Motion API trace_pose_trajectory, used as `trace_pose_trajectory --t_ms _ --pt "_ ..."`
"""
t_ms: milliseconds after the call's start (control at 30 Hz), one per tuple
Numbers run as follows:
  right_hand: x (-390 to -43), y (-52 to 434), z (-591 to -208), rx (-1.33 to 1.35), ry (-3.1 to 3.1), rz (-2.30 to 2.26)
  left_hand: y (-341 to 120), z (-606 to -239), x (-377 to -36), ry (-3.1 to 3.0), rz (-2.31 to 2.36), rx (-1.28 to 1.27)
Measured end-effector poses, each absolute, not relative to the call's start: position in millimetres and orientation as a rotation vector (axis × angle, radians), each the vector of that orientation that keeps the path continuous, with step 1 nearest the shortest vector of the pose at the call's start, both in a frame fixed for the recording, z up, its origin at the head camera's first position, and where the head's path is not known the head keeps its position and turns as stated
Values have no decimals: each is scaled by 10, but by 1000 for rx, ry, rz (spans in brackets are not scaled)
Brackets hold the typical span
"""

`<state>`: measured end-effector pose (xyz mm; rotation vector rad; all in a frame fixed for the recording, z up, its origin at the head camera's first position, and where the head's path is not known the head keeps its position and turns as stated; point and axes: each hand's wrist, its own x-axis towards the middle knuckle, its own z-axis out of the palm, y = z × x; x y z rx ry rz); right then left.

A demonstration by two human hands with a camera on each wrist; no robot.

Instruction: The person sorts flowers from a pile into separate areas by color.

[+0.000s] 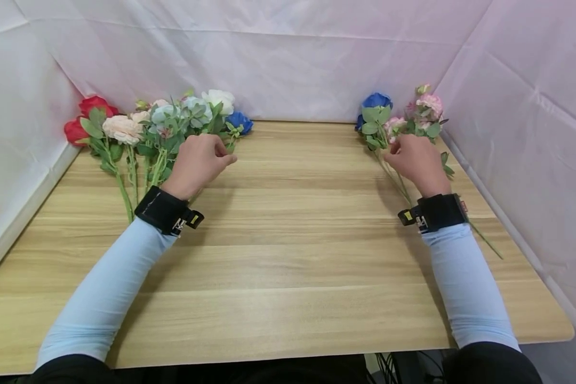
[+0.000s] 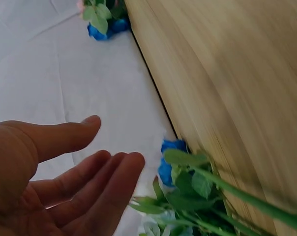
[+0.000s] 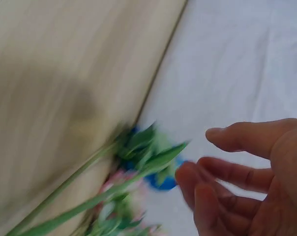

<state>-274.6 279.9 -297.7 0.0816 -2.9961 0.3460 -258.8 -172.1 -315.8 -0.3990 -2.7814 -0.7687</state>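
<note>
A bunch of artificial flowers lies at the table's back left: red blooms (image 1: pixel 88 114), a peach one (image 1: pixel 121 128), a white one (image 1: pixel 219 98) and a small blue one (image 1: pixel 240 121). My left hand (image 1: pixel 199 160) hovers over their stems with fingers relaxed. The left wrist view shows its palm (image 2: pixel 65 182) empty, with the blue bloom (image 2: pixel 170 162) just beyond the fingertips. At the back right lie a blue rose (image 1: pixel 376 101) and pink flowers (image 1: pixel 429 104). My right hand (image 1: pixel 413 157) is over their stems, its fingers (image 3: pixel 212 191) loosely curled and holding nothing in the blurred right wrist view.
The wooden table (image 1: pixel 293 240) carries the flowers only along its far edge. White cloth (image 1: pixel 288 58) walls it in at the back and on both sides. A long green stem (image 1: pixel 485 240) reaches toward the right edge.
</note>
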Motion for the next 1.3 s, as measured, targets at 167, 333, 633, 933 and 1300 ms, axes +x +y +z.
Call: trace_pose_trajectory --t_ms 167,333,633,933,1300 --pt "-2618 2466 -2832 304 -2985 565 -1815 -3203 -2631 -2885 -600 -353" --pt "-2477 2155 -2744 554 -2932 792 -1880 -3248 -2658 -3005 -434 -274" --pt "-2257 1873 -2653 887 -2902 912 -1935 -3288 -2656 -3117 -315 -288" --pt "-2235 1829 -2679 912 -2915 916 -1953 -3291 -2668 -3164 -296 -340" --pt "-2247 1822 -2709 930 -2922 904 -1895 -3084 -2596 -3020 -557 -448"
